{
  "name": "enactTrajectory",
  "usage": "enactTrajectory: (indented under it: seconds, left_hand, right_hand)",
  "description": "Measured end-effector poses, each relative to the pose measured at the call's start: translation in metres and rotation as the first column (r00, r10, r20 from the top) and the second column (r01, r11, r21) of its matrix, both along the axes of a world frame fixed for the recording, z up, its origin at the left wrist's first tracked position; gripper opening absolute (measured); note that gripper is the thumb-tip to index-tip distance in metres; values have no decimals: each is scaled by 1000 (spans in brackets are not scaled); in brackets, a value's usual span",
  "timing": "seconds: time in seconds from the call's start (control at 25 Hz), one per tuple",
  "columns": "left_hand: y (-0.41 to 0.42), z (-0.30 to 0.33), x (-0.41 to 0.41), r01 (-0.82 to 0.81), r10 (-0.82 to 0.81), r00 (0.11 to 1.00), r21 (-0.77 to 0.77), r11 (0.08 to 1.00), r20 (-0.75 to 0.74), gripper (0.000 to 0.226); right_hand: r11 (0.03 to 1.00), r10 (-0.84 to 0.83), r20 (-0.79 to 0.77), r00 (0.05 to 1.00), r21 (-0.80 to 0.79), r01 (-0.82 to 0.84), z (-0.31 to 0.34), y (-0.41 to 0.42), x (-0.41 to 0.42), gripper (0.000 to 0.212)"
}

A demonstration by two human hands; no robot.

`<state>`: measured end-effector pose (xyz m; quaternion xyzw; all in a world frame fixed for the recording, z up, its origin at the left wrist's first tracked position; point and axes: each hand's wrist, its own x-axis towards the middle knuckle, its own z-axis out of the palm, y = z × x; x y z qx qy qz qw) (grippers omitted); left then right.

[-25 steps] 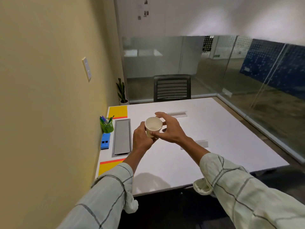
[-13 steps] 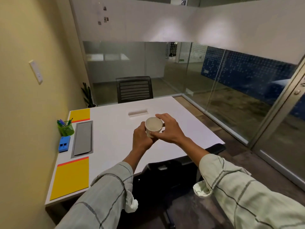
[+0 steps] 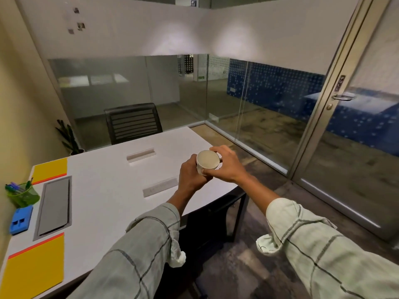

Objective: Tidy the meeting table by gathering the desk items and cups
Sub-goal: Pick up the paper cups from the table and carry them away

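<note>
Holding one paper cup (image 3: 207, 160) in the air above the near right corner of the white counter (image 3: 112, 171), mouth tipped toward the camera; we are closing both grips on it. Left hand (image 3: 191, 174) is wrapping the lower wall from beneath; right hand (image 3: 228, 167) is clasping the rim and far side, thumb lying along the near wall. Handling, as we are judging it: very light, thin-walled, easily crushed, smooth enough to slip under a loose hold; contents we cannot tell. Best purchase: around the mid-wall with gentle pressure, or under the base, keeping squeeze off the rim. Also lying on the counter, well apart at its far left edge: green pen holder (image 3: 23, 196), blue block (image 3: 20, 220), two yellow folders (image 3: 34, 270).
</note>
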<state>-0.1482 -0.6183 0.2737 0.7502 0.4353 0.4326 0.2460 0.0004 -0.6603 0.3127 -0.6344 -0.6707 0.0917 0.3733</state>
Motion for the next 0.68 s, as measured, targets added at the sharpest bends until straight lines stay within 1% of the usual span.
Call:
enactTrajectory:
  seconds: [0.08,0.24,0.36,0.48,0.6,0.68]
  left_hand:
    - [10,-3,28,36,-36,999,0,999,-3,65]
    - [41,-16,77,95,-95,995,2,996,-11,69]
    - [79,-32,110,99,-99,995,-9,995,-14,64]
    - [126,-49,142,42,-43,999,-63,997,-12,58]
    - [167,-64,166,-17,14,999,-124,992,-30,59]
    - [186,-68,177,-79,78,997,-173,982,-11,59]
  right_hand:
    - [999,-40,5,999,-9,40,-4,7,28,87]
    - [997,-76,-50,996,-29,75,-11,32,78,88]
    - [998,-63,-81,995,-20,62,-14,61,111,79]
    - [999,-35,-158,987,-5,35,-19,101,153,72]
    - [999,-34,-237,971,-7,33,-17,141,201,70]
    - [999,-47,-261,964,-7,46,-16,166,230,69]
